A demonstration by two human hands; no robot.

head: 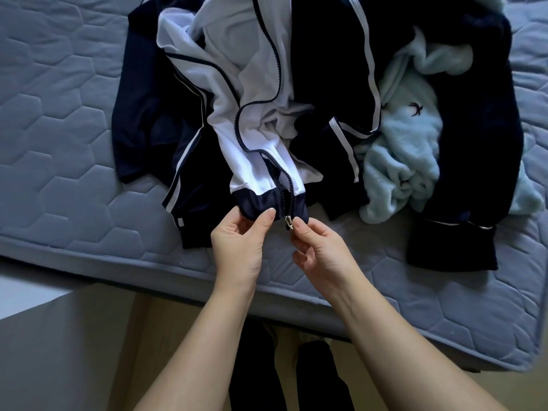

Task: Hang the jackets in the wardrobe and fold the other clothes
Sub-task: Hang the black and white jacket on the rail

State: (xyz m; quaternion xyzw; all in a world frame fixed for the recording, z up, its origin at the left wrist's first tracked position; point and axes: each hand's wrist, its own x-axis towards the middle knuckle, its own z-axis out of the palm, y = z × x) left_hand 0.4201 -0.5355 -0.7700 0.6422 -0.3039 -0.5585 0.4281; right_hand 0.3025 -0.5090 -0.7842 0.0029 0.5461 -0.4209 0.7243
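Your bed's blue quilted mattress (59,129) fills the view, with pale wooden floor (154,336) below its near edge. The navy-and-white jacket (261,93) lies unzipped and bunched on the mattress, touching a light-blue fleece (406,143). Both your forearms reach forward. Your left grip (240,244) pinches the jacket's navy hem (258,207), and your right grip (320,253) pinches the zip pull (288,223) beside it.

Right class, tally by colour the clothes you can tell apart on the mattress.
Navy-and-white zip jacket: 1
Light blue fleece: 1
Dark navy garment, right: 1
Total: 3; more may lie hidden.
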